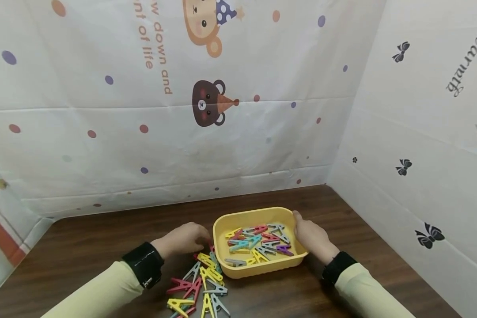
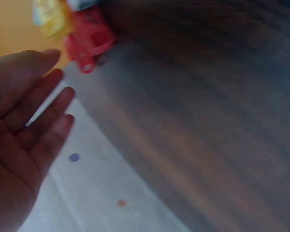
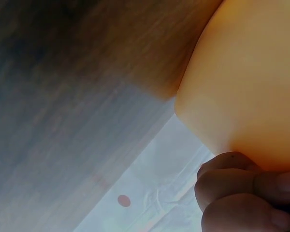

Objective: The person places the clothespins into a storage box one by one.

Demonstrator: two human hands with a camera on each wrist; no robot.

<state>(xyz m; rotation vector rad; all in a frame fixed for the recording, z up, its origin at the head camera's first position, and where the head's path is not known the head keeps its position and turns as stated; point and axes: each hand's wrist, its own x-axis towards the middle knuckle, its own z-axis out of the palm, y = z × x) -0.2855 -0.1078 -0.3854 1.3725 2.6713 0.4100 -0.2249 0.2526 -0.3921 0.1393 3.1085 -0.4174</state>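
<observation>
A yellow plastic basket (image 1: 264, 270) with several coloured clothespins in it stands at the middle of the wooden table. My right hand (image 1: 315, 238) grips its right side, thumb over the rim; the right wrist view shows the curled fingers (image 3: 237, 181) against the outer wall. Beside the basket's left end, my left hand (image 1: 184, 238) hovers with loosely bent fingers and nothing between them. Nearest to it lie a red clothespin (image 2: 96, 34) and a yellow clothespin (image 1: 206, 260), at the far end of a loose clothespin pile.
The pile runs toward the near edge, with a red clothespin (image 1: 179, 285) and a yellow clothespin (image 1: 179, 303) at its left. The dark wooden table (image 1: 115, 234) meets a printed white sheet (image 1: 103, 154) at the back and another sheet (image 1: 397, 198) on the right.
</observation>
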